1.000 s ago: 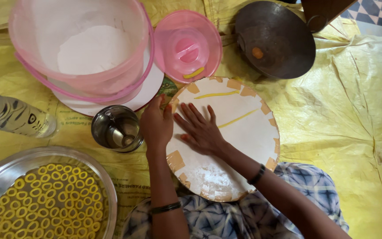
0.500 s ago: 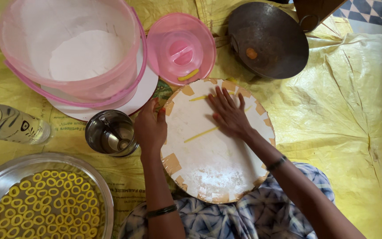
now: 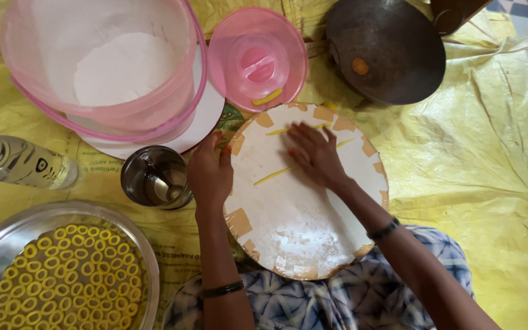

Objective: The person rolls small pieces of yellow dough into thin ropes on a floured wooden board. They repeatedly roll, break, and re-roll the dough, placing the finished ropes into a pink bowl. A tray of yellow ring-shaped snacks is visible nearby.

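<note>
Two hands rest on a round floured board that lies on yellow sheeting. The near edge of the board is hidden by the person's blue patterned clothing. The right hand lies flat with fingers spread, palm down, over a thin yellow dough strip; the far part of the strip is covered by the hand, so its full length cannot be seen. The long axis of the strip runs diagonally, from lower left up toward the right. The left hand curls loosely over the left rim of the board, beside a shiny steel cup. The steel tray of small yellow rings is cut off at the corner.
</note>
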